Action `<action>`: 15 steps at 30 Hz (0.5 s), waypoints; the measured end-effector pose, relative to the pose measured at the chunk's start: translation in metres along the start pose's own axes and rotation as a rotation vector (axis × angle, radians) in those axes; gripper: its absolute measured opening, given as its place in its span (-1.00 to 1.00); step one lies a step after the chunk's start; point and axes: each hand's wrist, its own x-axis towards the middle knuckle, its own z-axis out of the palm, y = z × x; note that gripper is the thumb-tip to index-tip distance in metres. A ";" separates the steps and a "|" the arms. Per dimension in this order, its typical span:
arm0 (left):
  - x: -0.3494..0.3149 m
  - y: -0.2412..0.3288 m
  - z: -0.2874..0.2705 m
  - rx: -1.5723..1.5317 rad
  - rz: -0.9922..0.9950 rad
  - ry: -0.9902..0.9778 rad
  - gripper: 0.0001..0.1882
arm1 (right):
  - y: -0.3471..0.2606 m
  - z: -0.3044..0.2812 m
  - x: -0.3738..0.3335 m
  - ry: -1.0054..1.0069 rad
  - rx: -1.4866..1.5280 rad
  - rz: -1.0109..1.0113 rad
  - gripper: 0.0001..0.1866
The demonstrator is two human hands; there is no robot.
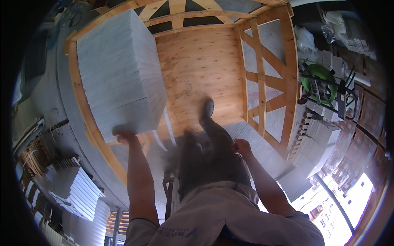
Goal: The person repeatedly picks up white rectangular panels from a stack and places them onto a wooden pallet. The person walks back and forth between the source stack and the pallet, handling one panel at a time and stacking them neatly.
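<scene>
From the head camera, looking straight down, the person stood inside a large wooden crate [266,74] with a plywood floor [197,69] and braced timber walls. A tall stack of pale grey slabs [119,69] filled the crate's left side, leaning against or set close to the left wall; its near lower corner reached toward the person. The left hand [123,137] was pressed against that near corner of the stack, fingers curled round the bottom edge, though motion blur hid how tightly they closed; it looked like a grasp on the edge of the outermost slab rather than a flat push. The right hand [242,146] was held lower, near the person's thigh, loosely curled with the fingers partly folded; whether it held anything could not be told, since nothing showed clearly between the fingers. One dark-trousered leg stretched forward, its shoe [208,108] planted on the plywood floor just right of the stack. A further flat grey slab [262,151] lay beneath and to the right of the right hand, across the crate's near edge. Outside the crate, to the right, a green reel of strapping [318,82] sat beside white blocks, and to the lower left more stacked pale sheets [78,192] rested on the ground.
</scene>
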 end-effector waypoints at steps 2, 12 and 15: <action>0.000 0.000 -0.001 -0.023 0.018 -0.012 -0.11 | 0.001 0.001 0.001 0.021 -0.041 0.011 -0.73; 0.036 -0.023 0.025 0.040 0.094 0.119 -0.12 | 0.006 -0.012 0.032 -0.005 -0.026 -0.114 -0.74; 0.038 -0.040 0.016 -0.355 0.068 -0.239 -0.12 | 0.030 -0.035 0.050 0.042 -0.023 -0.226 -0.73</action>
